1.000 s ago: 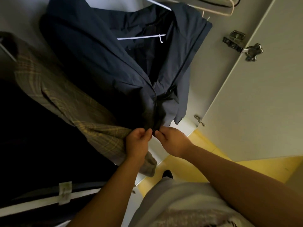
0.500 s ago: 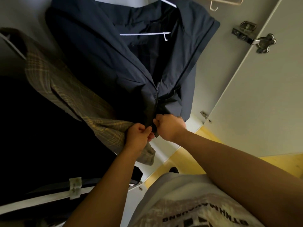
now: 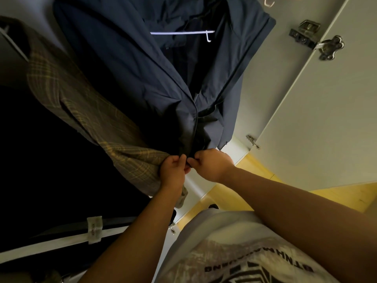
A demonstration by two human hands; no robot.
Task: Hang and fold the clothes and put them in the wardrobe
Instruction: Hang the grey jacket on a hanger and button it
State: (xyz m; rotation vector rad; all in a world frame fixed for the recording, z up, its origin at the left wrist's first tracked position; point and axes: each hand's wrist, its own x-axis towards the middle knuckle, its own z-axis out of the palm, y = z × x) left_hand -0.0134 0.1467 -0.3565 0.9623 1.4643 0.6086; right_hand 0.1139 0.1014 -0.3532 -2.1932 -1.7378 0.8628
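The open white wardrobe door fills the right of the frame. A navy jacket hangs inside the wardrobe, upper centre, its front partly open. A brown plaid garment hangs beside it on the left. At centre, the left hand and the right hand meet thumb to thumb, each pinching the jacket's lower front edge. The jacket hangs on a white hanger. A metal hinge sits upper right.
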